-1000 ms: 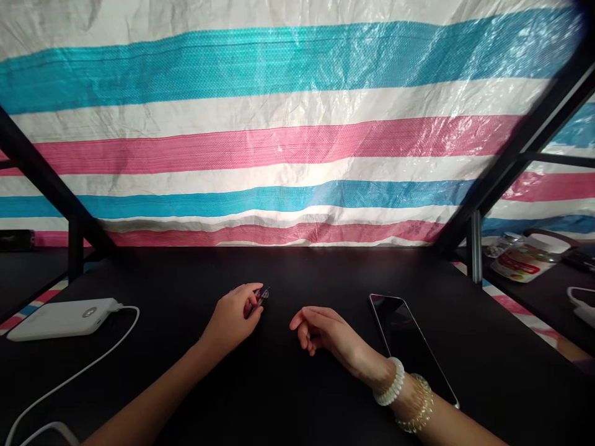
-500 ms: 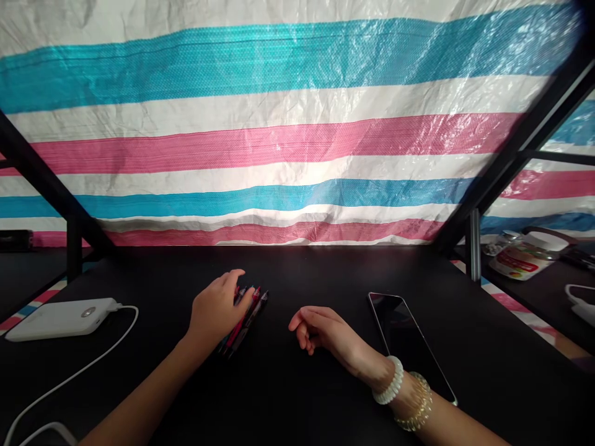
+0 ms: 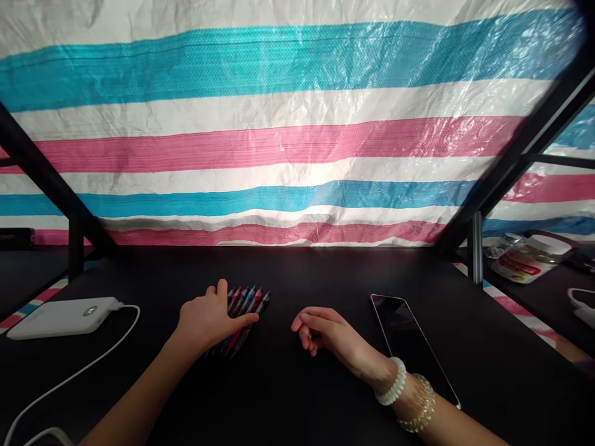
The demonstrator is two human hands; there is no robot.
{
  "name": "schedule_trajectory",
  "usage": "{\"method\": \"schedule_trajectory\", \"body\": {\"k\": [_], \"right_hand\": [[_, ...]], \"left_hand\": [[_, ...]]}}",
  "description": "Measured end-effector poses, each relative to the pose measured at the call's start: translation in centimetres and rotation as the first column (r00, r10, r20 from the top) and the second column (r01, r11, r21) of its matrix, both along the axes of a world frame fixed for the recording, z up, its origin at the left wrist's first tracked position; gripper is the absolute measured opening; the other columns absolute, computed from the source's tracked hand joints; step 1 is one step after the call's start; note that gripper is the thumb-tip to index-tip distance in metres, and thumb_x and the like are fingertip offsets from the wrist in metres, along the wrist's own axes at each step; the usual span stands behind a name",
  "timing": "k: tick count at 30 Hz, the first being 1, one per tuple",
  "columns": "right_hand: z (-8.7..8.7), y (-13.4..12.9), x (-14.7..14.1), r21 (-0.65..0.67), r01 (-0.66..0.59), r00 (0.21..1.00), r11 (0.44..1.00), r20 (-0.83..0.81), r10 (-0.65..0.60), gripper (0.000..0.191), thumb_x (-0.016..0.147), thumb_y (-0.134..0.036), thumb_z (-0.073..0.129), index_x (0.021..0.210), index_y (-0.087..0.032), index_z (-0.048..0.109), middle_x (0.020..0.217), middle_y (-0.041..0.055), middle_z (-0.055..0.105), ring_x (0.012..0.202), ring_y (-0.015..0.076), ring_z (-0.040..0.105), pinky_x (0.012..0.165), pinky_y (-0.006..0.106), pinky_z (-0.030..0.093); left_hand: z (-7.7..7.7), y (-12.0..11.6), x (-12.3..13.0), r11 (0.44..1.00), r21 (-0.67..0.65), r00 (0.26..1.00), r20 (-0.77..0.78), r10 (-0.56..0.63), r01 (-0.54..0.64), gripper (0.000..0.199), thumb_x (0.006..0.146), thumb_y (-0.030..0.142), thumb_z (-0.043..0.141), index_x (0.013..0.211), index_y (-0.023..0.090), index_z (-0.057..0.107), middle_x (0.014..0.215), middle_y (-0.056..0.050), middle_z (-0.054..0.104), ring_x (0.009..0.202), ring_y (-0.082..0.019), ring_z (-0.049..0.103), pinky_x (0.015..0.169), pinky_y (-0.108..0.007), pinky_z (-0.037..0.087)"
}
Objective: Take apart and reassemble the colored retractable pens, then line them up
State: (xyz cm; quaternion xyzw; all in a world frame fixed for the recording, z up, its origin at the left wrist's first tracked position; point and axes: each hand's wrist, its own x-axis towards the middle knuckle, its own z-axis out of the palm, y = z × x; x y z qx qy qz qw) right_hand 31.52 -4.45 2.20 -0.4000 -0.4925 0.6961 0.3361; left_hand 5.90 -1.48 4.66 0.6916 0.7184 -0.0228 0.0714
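Several pens [image 3: 253, 300] with coloured and clear parts lie side by side on the black table, left of the middle. Over their left side rests my left hand [image 3: 207, 319], its thumb stretched across the pens and its other fingers along their left edge; it covers part of them. My right hand [image 3: 323, 328] lies on the table to the right of the pens, fingers loosely curled with gaps between them, holding nothing. Two coiled bands circle the right wrist. Partly behind that forearm is a dark phone [image 3: 409, 334], lying flat.
A white power bank [image 3: 60, 318] with a white cable [image 3: 100, 353] lies at the left. Black frame bars [image 3: 502, 167] rise at both sides, before a striped sheet [image 3: 279, 145]. Beyond the right bars stands a labelled jar [image 3: 525, 263].
My left hand has moved a little left and its thumb and fingers are wider apart. The pens now show more, spread side by side. My right hand has hardly moved.
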Motion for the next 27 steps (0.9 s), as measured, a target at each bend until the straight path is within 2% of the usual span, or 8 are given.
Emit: {"method": "schedule_trajectory", "body": {"k": [6,14,22,25,27], "right_hand": [[0.2,-0.1,-0.1,-0.010,-0.001,1.000,1.000,0.010,0.001,0.026,0.081,-0.038,0.063,0.083,-0.013,0.067,0.062,-0.0001,0.058,0.057,0.0105,0.052,0.056,0.023,0.040],[0.3,0.0,-0.2,-0.011,-0.008,1.000,1.000,0.017,0.008,0.025,0.080,-0.037,0.063,0.083,-0.012,0.067,0.061,-0.0005,0.057,0.056,0.0101,0.051,0.056,0.023,0.040],[0.1,0.0,-0.2,-0.004,-0.009,1.000,1.000,0.015,0.009,0.024,0.080,-0.035,0.063,0.083,-0.012,0.067,0.061,-0.0004,0.057,0.055,0.0099,0.052,0.055,0.022,0.040],[0.1,0.1,-0.2,0.024,0.001,0.999,1.000,0.038,-0.002,0.023,0.080,-0.035,0.061,0.083,-0.012,0.066,0.061,-0.0004,0.057,0.056,0.0103,0.051,0.055,0.023,0.040],[0.1,0.2,-0.1,0.088,0.024,0.995,0.996,0.090,-0.032,0.022,0.082,-0.034,0.059,0.083,-0.013,0.066,0.061,-0.0007,0.056,0.057,0.0111,0.051,0.055,0.023,0.040]], "left_hand": [[-0.2,-0.3,0.3,1.000,-0.001,1.000,0.006,-0.031,0.031,0.089,0.062,0.087,0.044,0.113,0.015,0.052,0.110,-0.023,0.063,0.090,-0.043,0.066,0.070,-0.044,0.046],[-0.5,-0.6,0.6,0.995,0.015,0.995,0.028,-0.095,0.095,0.076,0.069,0.081,0.044,0.105,0.016,0.056,0.104,-0.020,0.065,0.090,-0.041,0.066,0.071,-0.043,0.046],[-1.3,-0.6,1.4,0.987,0.072,0.986,0.075,-0.149,0.144,0.074,0.073,0.082,0.040,0.098,0.015,0.058,0.096,-0.018,0.066,0.085,-0.040,0.066,0.068,-0.042,0.046],[-1.7,-0.9,1.9,0.982,0.090,0.981,0.084,-0.172,0.165,0.069,0.074,0.082,0.039,0.093,0.017,0.056,0.092,-0.015,0.066,0.082,-0.036,0.066,0.064,-0.038,0.044],[-1.9,-1.0,2.1,0.978,0.104,0.976,0.096,-0.193,0.183,0.065,0.076,0.081,0.039,0.089,0.019,0.054,0.089,-0.012,0.065,0.079,-0.034,0.066,0.063,-0.036,0.042]]}}
